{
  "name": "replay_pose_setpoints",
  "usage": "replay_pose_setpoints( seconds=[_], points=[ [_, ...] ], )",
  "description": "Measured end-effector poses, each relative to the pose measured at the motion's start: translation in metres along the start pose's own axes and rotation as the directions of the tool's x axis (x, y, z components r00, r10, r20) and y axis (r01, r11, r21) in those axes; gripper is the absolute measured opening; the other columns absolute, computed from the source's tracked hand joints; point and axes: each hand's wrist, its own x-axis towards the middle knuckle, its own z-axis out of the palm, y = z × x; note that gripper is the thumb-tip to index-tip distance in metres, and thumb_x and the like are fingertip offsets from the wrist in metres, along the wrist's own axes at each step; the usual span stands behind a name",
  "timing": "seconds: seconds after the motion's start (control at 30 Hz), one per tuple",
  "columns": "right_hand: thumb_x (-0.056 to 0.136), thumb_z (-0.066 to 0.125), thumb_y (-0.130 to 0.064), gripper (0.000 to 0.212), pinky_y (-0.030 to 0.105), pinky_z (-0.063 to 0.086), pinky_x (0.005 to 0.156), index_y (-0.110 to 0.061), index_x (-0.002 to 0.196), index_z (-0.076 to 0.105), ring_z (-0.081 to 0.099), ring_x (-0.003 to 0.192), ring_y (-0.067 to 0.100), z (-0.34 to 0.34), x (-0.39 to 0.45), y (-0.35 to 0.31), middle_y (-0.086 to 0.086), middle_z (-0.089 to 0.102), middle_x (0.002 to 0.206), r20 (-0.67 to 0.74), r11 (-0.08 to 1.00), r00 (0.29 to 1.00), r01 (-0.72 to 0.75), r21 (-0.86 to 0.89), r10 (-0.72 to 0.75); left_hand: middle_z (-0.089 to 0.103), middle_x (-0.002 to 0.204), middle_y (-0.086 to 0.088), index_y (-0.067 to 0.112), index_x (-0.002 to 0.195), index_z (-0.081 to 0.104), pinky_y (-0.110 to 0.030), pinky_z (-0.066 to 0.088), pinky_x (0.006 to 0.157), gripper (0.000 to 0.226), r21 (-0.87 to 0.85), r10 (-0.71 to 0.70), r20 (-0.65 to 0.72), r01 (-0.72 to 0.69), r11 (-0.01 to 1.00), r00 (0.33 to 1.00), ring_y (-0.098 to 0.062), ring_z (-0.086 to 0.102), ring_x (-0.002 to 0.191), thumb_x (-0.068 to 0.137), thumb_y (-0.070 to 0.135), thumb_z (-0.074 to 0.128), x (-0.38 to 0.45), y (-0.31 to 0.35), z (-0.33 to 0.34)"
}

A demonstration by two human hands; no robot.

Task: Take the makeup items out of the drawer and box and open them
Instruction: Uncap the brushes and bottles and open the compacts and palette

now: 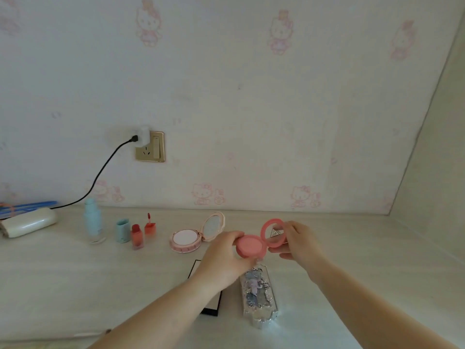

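Observation:
I hold a round pink blush compact (251, 245) above the desk, its lid swung up to the right. My left hand (224, 258) grips the base and my right hand (299, 241) holds the raised lid. Behind it on the left a pale pink cushion compact (186, 239) lies open with its mirror lid up. Further left stand a red lip tint bottle (137, 236), its wand cap (149, 226), a light blue bottle (92, 221) and its blue cap (122, 230). Under my hands lie an ornate silver palette (259, 295) and a white black-edged box (210, 307), partly hidden.
A white cylindrical case (29, 222) lies at the far left beside blue sticks (27, 205). A black cable (100, 172) runs from a wall socket (150, 147) down to the desk. The desk (352, 248) meets a side wall at the right.

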Motion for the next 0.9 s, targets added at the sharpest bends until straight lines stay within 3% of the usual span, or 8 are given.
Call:
replay_pose_setpoints(
  seconds=[0.1,0.2,0.3,0.37,0.5,0.63,0.77,0.9],
  points=[
    [0.098,0.036,-0.021,0.025,0.037,0.052,0.079,-0.017,0.092,0.060,0.069,0.069,0.017,-0.006,0.027,0.015,0.005,0.072,0.080,-0.010,0.999,1.000,-0.020,0.029,0.020,0.066,0.097,-0.004,0.011,0.095,0.064,-0.036,0.046,0.082,0.038,0.078,0.028,0.009,-0.028,0.997,1.000,-0.022,0.060,0.095,0.068,0.035,0.077,0.027,0.000,0.017],
    [0.100,0.036,-0.027,0.029,0.038,0.052,0.080,-0.016,0.095,0.062,0.068,0.072,0.017,-0.005,0.046,0.023,0.006,0.071,0.085,-0.031,0.995,0.998,-0.047,0.092,0.050,0.066,0.088,0.002,0.018,0.088,0.063,-0.034,0.048,0.073,0.033,0.160,-0.004,0.004,0.003,0.987,1.000,-0.018,0.061,0.083,0.068,0.042,0.074,0.049,-0.008,0.026],
    [0.100,0.037,-0.030,0.032,0.037,0.054,0.076,-0.014,0.097,0.064,0.069,0.074,0.017,-0.001,0.075,0.038,0.008,0.071,0.089,-0.047,0.995,0.997,-0.062,0.082,0.066,0.063,0.080,0.003,0.025,0.075,0.057,-0.029,0.038,0.058,0.030,0.219,-0.058,0.019,0.052,0.974,0.998,-0.021,0.060,0.076,0.063,0.049,0.071,0.075,-0.022,0.039],
    [0.099,0.038,-0.030,0.033,0.040,0.055,0.076,-0.012,0.095,0.066,0.071,0.077,0.021,0.003,0.091,0.048,0.010,0.072,0.089,-0.054,0.997,0.997,-0.057,0.043,0.060,0.061,0.079,0.002,0.025,0.074,0.055,-0.028,0.035,0.056,0.032,0.242,-0.091,0.019,0.083,0.967,0.996,-0.023,0.059,0.074,0.062,0.050,0.071,0.085,-0.029,0.044],
    [0.098,0.042,-0.030,0.030,0.042,0.058,0.076,-0.021,0.081,0.065,0.069,0.077,0.023,0.010,0.111,0.060,0.007,0.071,0.086,-0.058,0.998,0.997,-0.043,0.040,0.045,0.064,0.093,-0.001,0.021,0.089,0.061,-0.030,0.044,0.067,0.041,0.355,-0.130,-0.008,0.124,0.927,0.992,-0.024,0.060,0.087,0.064,0.052,0.072,0.098,-0.040,0.051],
    [0.098,0.040,-0.031,0.033,0.046,0.056,0.080,-0.015,0.093,0.068,0.068,0.074,0.026,0.012,0.120,0.065,0.001,0.069,0.086,-0.039,0.994,0.999,0.015,-0.110,-0.019,0.061,0.111,-0.006,0.019,0.109,0.060,-0.035,0.047,0.086,0.053,0.504,-0.147,-0.021,0.138,0.853,0.989,-0.027,0.055,0.107,0.068,0.051,0.071,0.103,-0.042,0.055],
    [0.099,0.037,-0.028,0.035,0.046,0.055,0.082,-0.011,0.100,0.067,0.065,0.064,0.023,0.011,0.125,0.069,0.002,0.066,0.089,-0.020,0.984,0.999,0.033,-0.176,-0.037,0.060,0.113,-0.007,0.019,0.109,0.059,-0.036,0.047,0.088,0.052,0.528,-0.176,-0.008,0.154,0.835,0.984,-0.029,0.054,0.110,0.070,0.052,0.069,0.106,-0.043,0.057],
    [0.099,0.036,-0.027,0.028,0.038,0.054,0.081,-0.017,0.109,0.060,0.063,0.056,0.018,0.010,0.125,0.074,0.000,0.065,0.098,-0.020,0.968,0.995,0.094,-0.233,-0.102,0.053,0.127,-0.006,0.018,0.126,0.050,-0.035,0.041,0.098,0.064,0.525,-0.191,-0.025,0.176,0.833,0.981,-0.027,0.047,0.120,0.074,0.051,0.067,0.104,-0.045,0.061]
  ],
)
